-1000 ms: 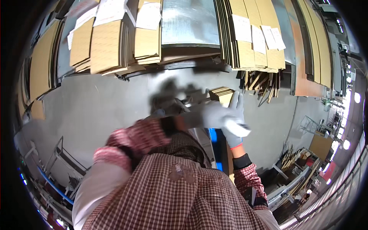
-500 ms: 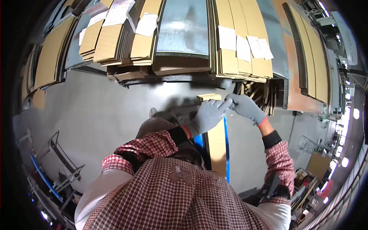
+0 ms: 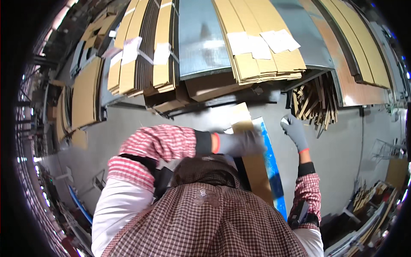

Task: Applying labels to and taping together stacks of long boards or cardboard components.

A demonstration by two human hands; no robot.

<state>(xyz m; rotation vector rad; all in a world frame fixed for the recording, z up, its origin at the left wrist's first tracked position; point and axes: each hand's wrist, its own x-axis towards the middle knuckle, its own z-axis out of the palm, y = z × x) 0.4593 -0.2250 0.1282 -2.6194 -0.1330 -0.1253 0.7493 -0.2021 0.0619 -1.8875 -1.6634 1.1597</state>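
My left hand, in a grey glove with a red cuff edge, reaches across a long brown cardboard strip. Motion smears its fingers, so their grip is hidden. The strip lies lengthwise before me on a narrow surface with a blue edge. To the right of that edge, apart from the cardboard, my right hand is raised in the same kind of glove. Its fingers are closed around a small whitish thing, too small to name.
Ahead, a metal-topped table carries stacks of long cardboard strips with white paper sheets on them. Beneath its right part is a heap of narrow cardboard offcuts. A folded cardboard stack stands at far left.
My hands were together above the cardboard's far end. Now they are apart, the right one moved rightward and the left one lower across the strip. The view has shifted too.
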